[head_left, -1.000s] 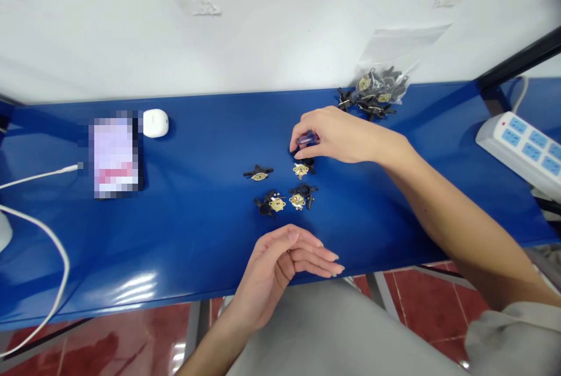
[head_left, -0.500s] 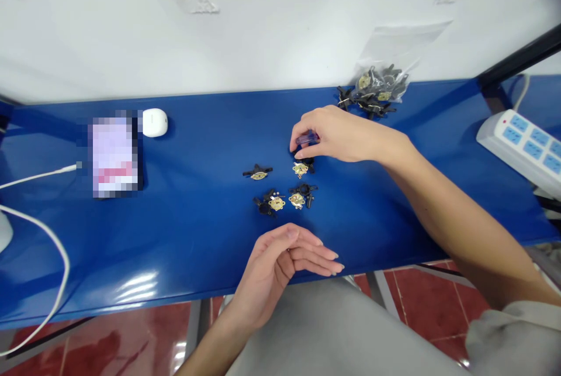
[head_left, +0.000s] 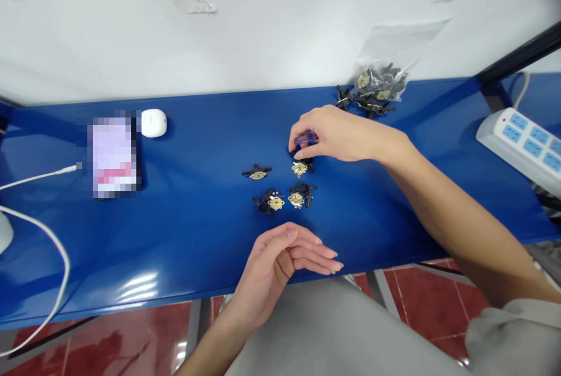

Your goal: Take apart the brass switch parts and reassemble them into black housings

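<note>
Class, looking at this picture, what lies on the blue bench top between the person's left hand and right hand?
The head view shows small black parts with brass centres on the blue bench top, between the left hand and the right hand.

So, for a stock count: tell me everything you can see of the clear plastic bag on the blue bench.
The clear plastic bag lies at the bench's back edge, its empty upper part reaching up against the white wall. Its lower end is bunched around black parts with round gold-coloured centres. More black pieces sit at its front edge, possibly outside it. The right hand is near but apart from it.
</note>
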The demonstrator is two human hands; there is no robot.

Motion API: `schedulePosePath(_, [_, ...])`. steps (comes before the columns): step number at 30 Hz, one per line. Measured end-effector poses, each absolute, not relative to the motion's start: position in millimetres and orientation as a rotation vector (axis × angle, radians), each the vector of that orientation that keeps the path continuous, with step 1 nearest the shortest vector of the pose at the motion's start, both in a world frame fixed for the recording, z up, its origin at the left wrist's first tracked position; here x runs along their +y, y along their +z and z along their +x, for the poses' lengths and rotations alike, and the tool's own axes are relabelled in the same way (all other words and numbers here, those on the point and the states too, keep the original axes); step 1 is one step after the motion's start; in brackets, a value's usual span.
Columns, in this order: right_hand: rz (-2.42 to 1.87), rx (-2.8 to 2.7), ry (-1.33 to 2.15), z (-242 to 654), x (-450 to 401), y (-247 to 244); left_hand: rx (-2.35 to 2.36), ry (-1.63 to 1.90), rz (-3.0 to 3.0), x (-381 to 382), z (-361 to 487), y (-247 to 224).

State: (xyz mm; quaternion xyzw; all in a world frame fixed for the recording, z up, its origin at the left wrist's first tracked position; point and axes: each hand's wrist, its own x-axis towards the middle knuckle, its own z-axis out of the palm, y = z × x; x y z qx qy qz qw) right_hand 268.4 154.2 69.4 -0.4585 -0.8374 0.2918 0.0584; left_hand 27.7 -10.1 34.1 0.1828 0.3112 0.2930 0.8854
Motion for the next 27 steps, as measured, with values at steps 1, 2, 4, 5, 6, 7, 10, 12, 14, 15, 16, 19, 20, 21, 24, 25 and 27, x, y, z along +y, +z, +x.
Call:
schedulePosePath(1, [-1.387, -2.538, 0.888, 268, 154, 69, 0.648, 0.610, 0.380, -10, 28, 34])
schedulePosePath(2, [-1.386, -2.538, 0.891, 268, 154, 69, 0.646, 0.610, 0.379, -10, 28, 35])
schedulePosePath(4, [-1.388, -2.537, 0.889, 268, 154, 70, 0.645, 0.610, 0.375, -10, 28, 35])
schedulePosePath(5, [-1.391, -2.534, 0.883, 268, 155, 70, 0.643, 0.611, 0.370, -11, 28, 36])
schedulePosePath(6, [-1.395, -2.529, 0.876, 269, 155, 71, 0.640, 0.613, 0.364, -11, 28, 36])
schedulePosePath(7, [-1.400, -2.520, 0.867, 269, 154, 72, 0.636, 0.617, 0.356, -11, 27, 36])
schedulePosePath(10, [-1.418, -2.474, 0.827, 271, 148, 81, 0.623, 0.640, 0.315, -12, 27, 37])
schedulePosePath(12, [-1.421, -2.429, 0.764, 271, 136, 92, 0.614, 0.660, 0.277, -11, 27, 39])
schedulePosePath(14, [-1.408, -2.368, 0.667, 269, 117, 105, 0.603, 0.680, 0.236, -9, 28, 41])
schedulePosePath(15, [-1.416, -2.329, 0.616, 266, 104, 111, 0.596, 0.691, 0.218, -9, 28, 42])
schedulePosePath(16, [-1.405, -2.288, 0.587, 263, 90, 116, 0.588, 0.701, 0.203, -8, 30, 43])
schedulePosePath(19, [-1.379, -2.227, 0.589, 249, 45, 120, 0.579, 0.738, 0.163, -6, 34, 46])
schedulePosePath(20, [-1.368, -2.246, 0.616, 244, 30, 117, 0.584, 0.751, 0.153, -5, 35, 47])
schedulePosePath(21, [-1.363, -2.258, 0.641, 238, 16, 113, 0.591, 0.761, 0.145, -5, 36, 48])
schedulePosePath(24, [-1.439, -2.282, 0.577, 222, -15, 94, 0.606, 0.765, 0.144, -4, 38, 49])
schedulePosePath(25, [-1.495, -2.265, 0.514, 217, -22, 88, 0.607, 0.765, 0.149, -3, 38, 50])
schedulePosePath(27, [-1.546, -2.220, 0.457, 209, -31, 77, 0.606, 0.769, 0.165, -3, 38, 51])
